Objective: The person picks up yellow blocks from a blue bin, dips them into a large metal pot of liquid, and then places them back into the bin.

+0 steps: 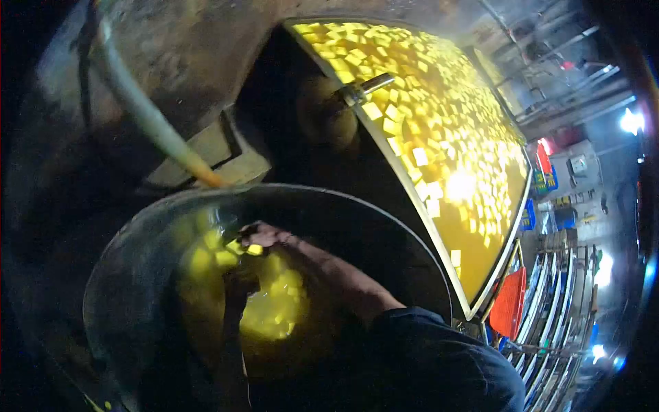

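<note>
Yellow tofu-like blocks (274, 312) lie in murky liquid inside a large round vat (336, 196). My right hand (264, 235) reaches into the vat from the right, its fingers curled around a couple of yellow blocks (255, 249). Just below it, my left hand (241, 280) is in deep shadow close to the same blocks. Its fingers are too dark to make out. More blocks (225, 257) sit at the left of both hands.
A big rectangular tank (401, 165) with a metal rim holds many yellow blocks afloat in yellow liquid. A pipe stub (374, 84) sticks out at its side. A pale hose (141, 110) runs down to the vat. At the right are a red basket (508, 302) and slatted racks (549, 302).
</note>
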A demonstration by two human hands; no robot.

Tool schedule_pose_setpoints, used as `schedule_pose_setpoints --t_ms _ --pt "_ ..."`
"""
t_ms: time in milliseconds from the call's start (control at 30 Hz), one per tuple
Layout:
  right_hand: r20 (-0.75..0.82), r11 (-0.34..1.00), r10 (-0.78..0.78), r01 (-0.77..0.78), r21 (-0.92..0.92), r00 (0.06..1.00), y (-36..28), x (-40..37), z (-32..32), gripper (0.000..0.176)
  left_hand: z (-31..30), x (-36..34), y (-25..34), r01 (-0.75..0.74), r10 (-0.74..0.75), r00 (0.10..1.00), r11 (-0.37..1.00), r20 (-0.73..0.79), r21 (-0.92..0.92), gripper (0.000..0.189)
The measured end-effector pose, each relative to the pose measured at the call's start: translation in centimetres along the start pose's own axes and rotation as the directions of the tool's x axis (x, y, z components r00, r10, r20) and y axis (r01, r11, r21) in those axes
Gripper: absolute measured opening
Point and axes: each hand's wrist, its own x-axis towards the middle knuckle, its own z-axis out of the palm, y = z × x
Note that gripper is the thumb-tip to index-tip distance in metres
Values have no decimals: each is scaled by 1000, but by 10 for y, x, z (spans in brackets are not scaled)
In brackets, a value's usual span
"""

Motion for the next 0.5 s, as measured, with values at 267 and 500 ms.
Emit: schedule_pose_setpoints --t_ms 267,500 --pt "216 713 215 -304 632 952 -120 -49 70 45 -13 -39 36 377 -424 894 887 -145 -268 40" --pt "76 285 823 -526 801 562 -96 -56 113 30 8 -36 50 -164 -708 700 -40 -88 -986 27"
